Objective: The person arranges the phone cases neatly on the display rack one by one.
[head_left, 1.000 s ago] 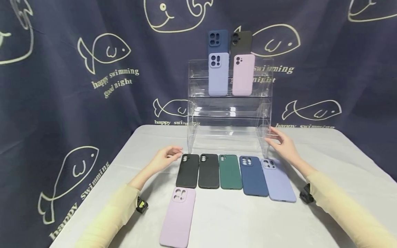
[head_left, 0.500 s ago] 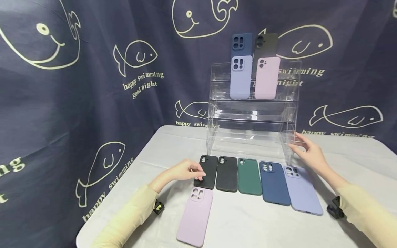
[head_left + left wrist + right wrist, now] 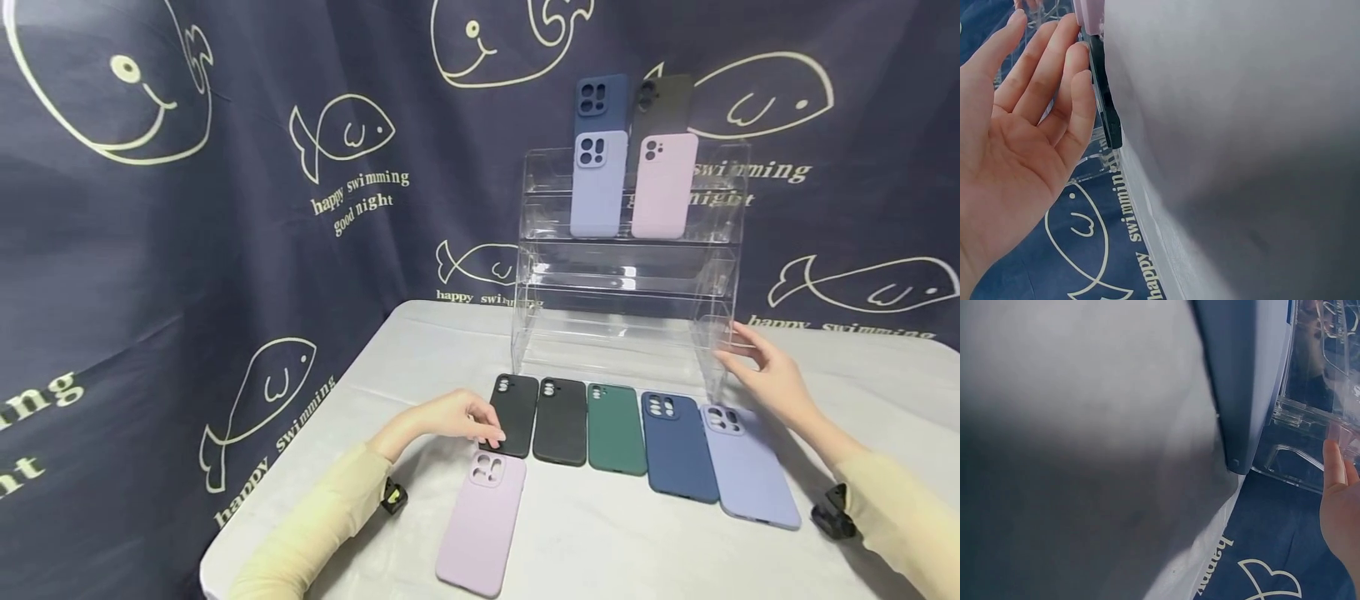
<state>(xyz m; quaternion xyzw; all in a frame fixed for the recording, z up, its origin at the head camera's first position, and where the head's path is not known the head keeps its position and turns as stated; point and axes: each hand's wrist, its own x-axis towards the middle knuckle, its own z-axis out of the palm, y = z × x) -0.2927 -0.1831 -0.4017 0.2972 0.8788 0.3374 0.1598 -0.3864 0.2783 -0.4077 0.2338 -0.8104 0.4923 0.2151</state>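
My left hand [image 3: 461, 417] is over the lower left of the leftmost black phone case [image 3: 516, 408], just above the top of a lilac phone case [image 3: 480, 529]. In the left wrist view, its fingers [image 3: 1041, 81] are loosely bent and hold nothing; their tips lie close to the black case's edge. Whether they touch it I cannot tell. At the right side of a clear tiered display stand [image 3: 630, 329], my right hand [image 3: 772, 375] rests its fingertips on the side panel. The right wrist view has those fingers [image 3: 1333, 465] fairly straight against the clear plastic.
A row in front of the stand continues with another black case [image 3: 561, 425], a green case [image 3: 617, 433], a navy case [image 3: 681, 454] and a periwinkle case [image 3: 753, 475]. On the upper tiers stand navy [image 3: 611, 100], dark [image 3: 663, 104], light blue [image 3: 598, 192] and pink [image 3: 663, 192] cases.
The left hand has come right and down, from beside the leftmost black case to over its lower part. The right hand stays at the stand. The head view has turned left.
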